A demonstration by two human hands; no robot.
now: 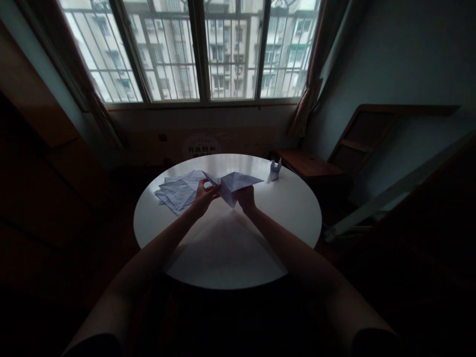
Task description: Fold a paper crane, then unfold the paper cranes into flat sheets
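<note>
Both my hands hold a partly folded sheet of pale paper just above a round white table. My left hand pinches the paper's left flap with its fingertips. My right hand grips the paper from below, its fingers closed under the fold. A wide pointed flap sticks out to the right over the table. A loose pile of similar paper sheets lies on the table just left of my left hand.
A small finished folded paper figure stands at the table's far right edge. Beyond it is a wooden bench or low desk and a leaning wooden frame. A barred window fills the far wall. Dark furniture flanks the left.
</note>
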